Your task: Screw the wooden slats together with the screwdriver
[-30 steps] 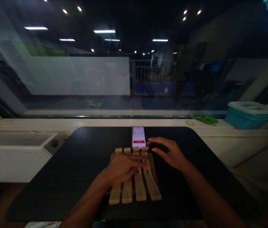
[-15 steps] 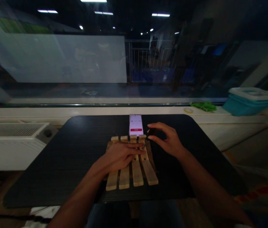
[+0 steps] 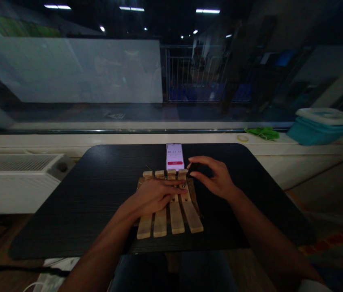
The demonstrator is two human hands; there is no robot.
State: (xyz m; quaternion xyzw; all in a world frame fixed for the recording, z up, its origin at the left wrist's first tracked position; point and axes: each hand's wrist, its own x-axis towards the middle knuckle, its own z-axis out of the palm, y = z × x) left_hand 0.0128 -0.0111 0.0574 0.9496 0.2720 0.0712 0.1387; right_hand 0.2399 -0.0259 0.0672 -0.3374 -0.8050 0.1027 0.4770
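Several pale wooden slats lie side by side on a brown wooden base, with raised blocks at their far ends. My left hand rests flat across the slats, fingers stretched to the right. Between its fingertips, on the rightmost slat, a small shiny metal piece shows, perhaps a screw head. Just right of the far end, my right hand curls thumb and forefinger around a small dark thing, too dim to name. Dark holes show in the two right slats.
A phone with a lit timer screen stands behind the slats on the black table. A thin metal piece lies near it. On the sill are a tape roll, a green cloth and a teal box. A radiator stands left.
The whole view has shifted slightly, table and slats sitting a little higher in the picture. Both hands keep nearly the same place and pose against the slats.
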